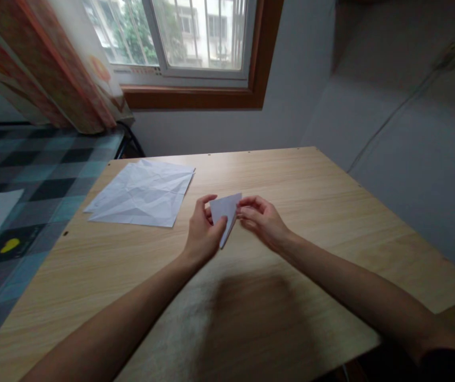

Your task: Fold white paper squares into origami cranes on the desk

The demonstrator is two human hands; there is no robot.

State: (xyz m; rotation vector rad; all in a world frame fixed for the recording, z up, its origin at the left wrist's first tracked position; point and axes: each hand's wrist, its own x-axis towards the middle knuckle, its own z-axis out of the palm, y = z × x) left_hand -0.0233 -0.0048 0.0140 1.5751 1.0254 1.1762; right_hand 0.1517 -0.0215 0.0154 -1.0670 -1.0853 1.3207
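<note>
A small white paper (226,213), folded to a pointed triangle, is held up just above the wooden table (310,212) near its middle. My left hand (202,233) pinches its left side, thumb in front and fingers curled behind. My right hand (262,219) pinches the paper's upper right corner with bent fingers. The paper's point faces down toward the table.
A creased white sheet (142,193) lies flat on the table's far left. A checkered bedspread (20,191) with a white sheet and a yellow item on it borders the table's left. A window and curtain stand behind; grey walls close in at the right.
</note>
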